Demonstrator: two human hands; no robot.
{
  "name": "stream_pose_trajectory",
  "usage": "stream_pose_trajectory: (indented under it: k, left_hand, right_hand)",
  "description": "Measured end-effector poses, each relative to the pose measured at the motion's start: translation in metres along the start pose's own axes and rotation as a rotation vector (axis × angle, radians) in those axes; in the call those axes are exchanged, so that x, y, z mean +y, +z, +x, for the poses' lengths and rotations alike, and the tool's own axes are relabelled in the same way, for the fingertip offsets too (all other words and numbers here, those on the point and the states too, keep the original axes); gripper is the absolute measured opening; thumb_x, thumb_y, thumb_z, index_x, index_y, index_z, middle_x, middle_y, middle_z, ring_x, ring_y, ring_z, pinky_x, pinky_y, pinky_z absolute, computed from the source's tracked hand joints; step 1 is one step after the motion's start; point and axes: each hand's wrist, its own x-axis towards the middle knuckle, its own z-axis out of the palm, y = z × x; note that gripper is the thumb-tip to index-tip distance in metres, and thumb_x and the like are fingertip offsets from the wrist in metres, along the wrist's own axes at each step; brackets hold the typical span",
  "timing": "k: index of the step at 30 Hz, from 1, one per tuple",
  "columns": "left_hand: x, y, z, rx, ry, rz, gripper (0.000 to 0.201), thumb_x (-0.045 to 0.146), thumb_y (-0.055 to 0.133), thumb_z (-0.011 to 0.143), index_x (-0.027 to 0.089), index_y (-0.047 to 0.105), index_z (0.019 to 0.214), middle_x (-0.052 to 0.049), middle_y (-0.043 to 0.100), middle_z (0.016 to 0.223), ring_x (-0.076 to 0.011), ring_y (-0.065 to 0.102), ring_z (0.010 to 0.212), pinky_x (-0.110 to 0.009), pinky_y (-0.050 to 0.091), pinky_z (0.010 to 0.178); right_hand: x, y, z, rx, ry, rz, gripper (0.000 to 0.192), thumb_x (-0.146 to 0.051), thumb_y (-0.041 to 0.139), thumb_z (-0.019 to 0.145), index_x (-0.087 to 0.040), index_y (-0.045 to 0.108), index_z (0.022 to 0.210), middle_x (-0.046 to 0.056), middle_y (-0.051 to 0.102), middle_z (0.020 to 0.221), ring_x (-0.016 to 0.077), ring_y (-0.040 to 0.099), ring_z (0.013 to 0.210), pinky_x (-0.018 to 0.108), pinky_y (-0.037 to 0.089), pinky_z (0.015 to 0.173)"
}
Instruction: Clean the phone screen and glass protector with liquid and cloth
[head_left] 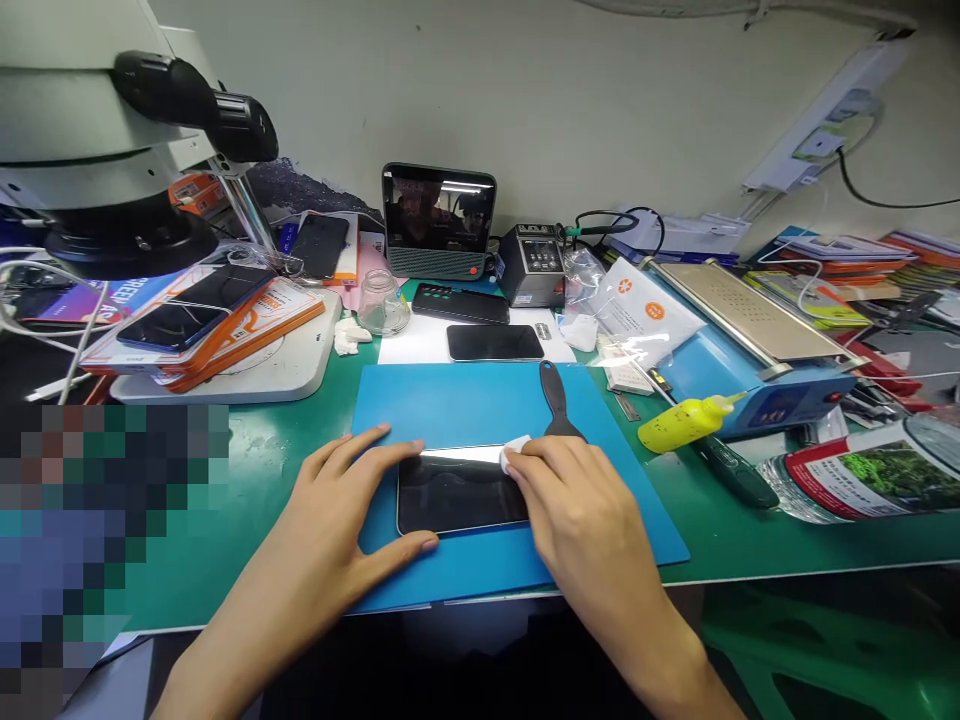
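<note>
Centrally, a dark phone point(459, 489) lay flat on a blue mat point(480, 405) on the green surface point(289, 450). Left hand point(352, 500): grip released, fingers spread, steadying the phone's left edge. Right hand point(574, 500): grip pinching a small white wipe point(516, 447) against the phone's upper right corner. Black scraper point(556, 398) and yellow bottle point(684, 422) lay nearby.

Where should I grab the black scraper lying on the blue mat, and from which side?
Probably best to take the black scraper by its narrow handle at the far end, coming from above. It lies flat on the blue mat, handle pointing away, and its wide blade end sits right beside the right hand and its white cloth, so that end is crowded.
</note>
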Motion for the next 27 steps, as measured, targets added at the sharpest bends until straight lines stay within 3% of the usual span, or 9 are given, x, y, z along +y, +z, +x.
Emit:
stream_pose_trajectory:
  k: [6, 8, 12, 16, 23, 27]
  left_hand:
    - [0.001, 0.0, 0.002, -0.005, 0.069, -0.033, 0.067, 0.045, 0.078, 0.094, 0.036, 0.047, 0.152, -0.004, 0.061, 0.155, -0.0343, 0.045, 0.152, -0.056, 0.037, 0.123]
    - [0.002, -0.001, 0.003, -0.013, 0.082, -0.048, 0.066, 0.04, 0.077, 0.095, 0.034, 0.045, 0.152, -0.004, 0.061, 0.155, -0.0328, 0.045, 0.152, -0.055, 0.035, 0.124]
    - [0.003, -0.004, 0.003, -0.021, 0.035, -0.077, 0.068, 0.048, 0.079, 0.093, 0.036, 0.047, 0.153, -0.005, 0.058, 0.157, -0.035, 0.042, 0.153, -0.057, 0.036, 0.124]
    - [0.004, -0.004, 0.001, -0.027, -0.028, -0.097, 0.072, 0.057, 0.079, 0.091, 0.04, 0.048, 0.153, -0.006, 0.054, 0.16, -0.0382, 0.04, 0.153, -0.06, 0.041, 0.121]
    - [0.002, -0.005, 0.002, -0.038, 0.062, -0.07, 0.066, 0.041, 0.076, 0.096, 0.037, 0.044, 0.153, -0.005, 0.057, 0.157, -0.0334, 0.041, 0.153, -0.058, 0.034, 0.126]
    - [0.004, -0.006, 0.0, -0.051, 0.039, -0.061, 0.068, 0.046, 0.075, 0.097, 0.04, 0.042, 0.156, -0.005, 0.053, 0.161, -0.0351, 0.037, 0.156, -0.06, 0.035, 0.125]
  right_hand:
    - [-0.055, 0.024, 0.019, -0.075, -0.085, 0.151, 0.016, -0.01, 0.057, 0.106, -0.015, 0.073, 0.107, 0.006, 0.072, 0.099, 0.0236, 0.062, 0.092, 0.04, 0.047, 0.084]
    - [-0.062, 0.024, 0.021, -0.114, -0.151, 0.208, 0.016, -0.009, 0.057, 0.105, -0.014, 0.073, 0.107, 0.007, 0.073, 0.103, 0.0233, 0.062, 0.096, 0.039, 0.048, 0.088]
    - [-0.034, 0.008, 0.012, -0.118, -0.241, 0.264, 0.014, -0.011, 0.06, 0.106, -0.016, 0.072, 0.11, 0.005, 0.074, 0.106, 0.0231, 0.063, 0.099, 0.039, 0.046, 0.092]
    - [-0.004, -0.005, 0.003, -0.072, -0.117, 0.17, 0.015, -0.012, 0.059, 0.107, -0.019, 0.072, 0.109, 0.004, 0.075, 0.103, 0.0229, 0.063, 0.097, 0.039, 0.044, 0.087]
    - [-0.055, 0.016, 0.008, -0.115, -0.184, 0.255, 0.018, -0.006, 0.055, 0.105, -0.015, 0.071, 0.108, 0.007, 0.073, 0.104, 0.0231, 0.062, 0.099, 0.039, 0.047, 0.092]
    - [-0.04, 0.006, 0.0, -0.091, -0.23, 0.295, 0.016, -0.009, 0.06, 0.105, -0.015, 0.072, 0.112, 0.005, 0.074, 0.105, 0.0217, 0.062, 0.099, 0.038, 0.047, 0.094]
